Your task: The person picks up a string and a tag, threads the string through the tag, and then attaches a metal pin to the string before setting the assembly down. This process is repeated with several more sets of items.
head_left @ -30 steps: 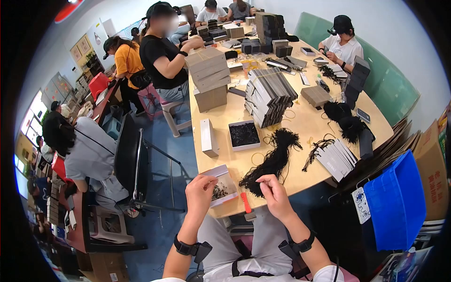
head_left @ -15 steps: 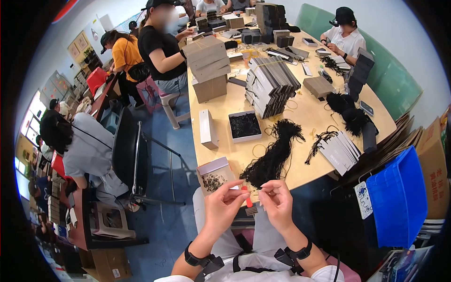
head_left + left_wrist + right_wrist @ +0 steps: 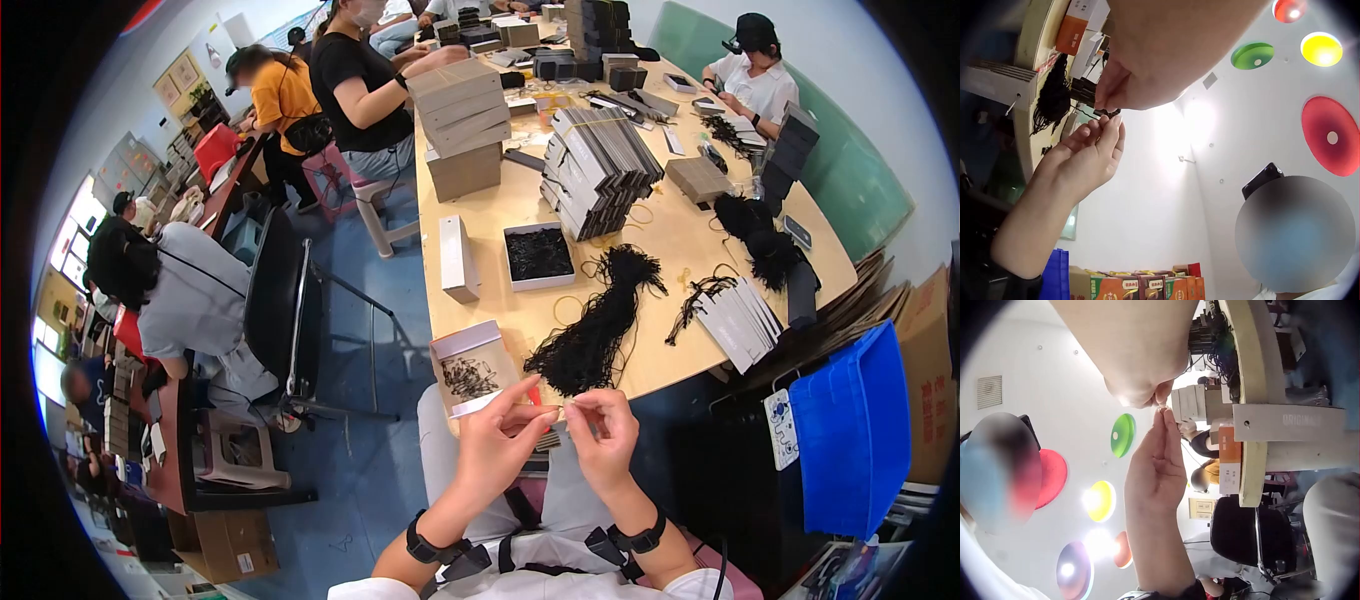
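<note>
Just over the table's front edge, the fingertips of my left hand [image 3: 490, 440] and right hand [image 3: 603, 435] meet. Between them is a small dark piece [image 3: 1107, 114], pinched by both hands; its exact kind I cannot tell. Left of the hands stands an open box [image 3: 468, 340] with an orange outer side, holding many small dark loops [image 3: 468, 378]. A bundle of black cords [image 3: 595, 330] lies beyond the fingers. The red handle [image 3: 534, 396] of a tool shows partly behind the left fingers. Below the hands are stacked grey cards [image 3: 1291, 423], marked "ORIGINALS".
On the table [image 3: 500, 303] are a white tray [image 3: 545, 284] of black bits, a banded card stack [image 3: 595, 185], corded white cards [image 3: 740, 325] and an upright white box [image 3: 458, 260]. A blue bin [image 3: 855, 430] stands at the right. Other people sit or stand around.
My left hand has moved right from over the open box to meet the right hand. The fingertips of both hands now come together on the small piece. The head view has shifted slightly.
</note>
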`<state>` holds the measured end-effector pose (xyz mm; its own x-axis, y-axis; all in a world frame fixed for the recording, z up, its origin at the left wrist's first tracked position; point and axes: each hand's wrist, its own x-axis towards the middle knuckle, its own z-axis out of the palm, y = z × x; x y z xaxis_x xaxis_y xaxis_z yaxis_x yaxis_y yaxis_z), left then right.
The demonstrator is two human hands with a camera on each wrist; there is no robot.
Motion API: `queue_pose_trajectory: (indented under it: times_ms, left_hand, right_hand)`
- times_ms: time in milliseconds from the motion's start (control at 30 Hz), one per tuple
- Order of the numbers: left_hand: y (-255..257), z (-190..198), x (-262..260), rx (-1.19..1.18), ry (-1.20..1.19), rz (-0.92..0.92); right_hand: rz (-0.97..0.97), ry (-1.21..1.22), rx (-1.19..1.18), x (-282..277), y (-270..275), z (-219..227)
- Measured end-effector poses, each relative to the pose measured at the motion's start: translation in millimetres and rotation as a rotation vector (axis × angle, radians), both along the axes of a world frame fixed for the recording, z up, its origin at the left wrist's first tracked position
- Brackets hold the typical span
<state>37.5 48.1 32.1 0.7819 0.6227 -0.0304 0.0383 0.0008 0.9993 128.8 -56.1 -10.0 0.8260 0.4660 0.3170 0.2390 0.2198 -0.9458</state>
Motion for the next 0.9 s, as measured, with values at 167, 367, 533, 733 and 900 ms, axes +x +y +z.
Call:
queue_pose_trajectory:
  times_ms: [167,367,533,733,900]
  left_hand:
    - [-1,1,0,0.02,0.002,0.028]
    - [-4,-4,-1,0.144,0.019,0.039]
    - [-8,-4,-1,0.328,0.0,0.056]
    - [-8,-7,-2,0.093,-0.044,-0.004]
    - [-8,-19,-3,0.078,-0.056,-0.083]
  right_hand:
    - [-0.016,0.098,0.004,0,-3,0]
    - [0.063,0.191,-0.028,-3,1,14]
    - [0.257,0.535,0.046,7,-6,5]
    - [0.431,0.761,0.195,14,-12,-4]
    - [0.473,0.778,0.196,13,-14,-6]
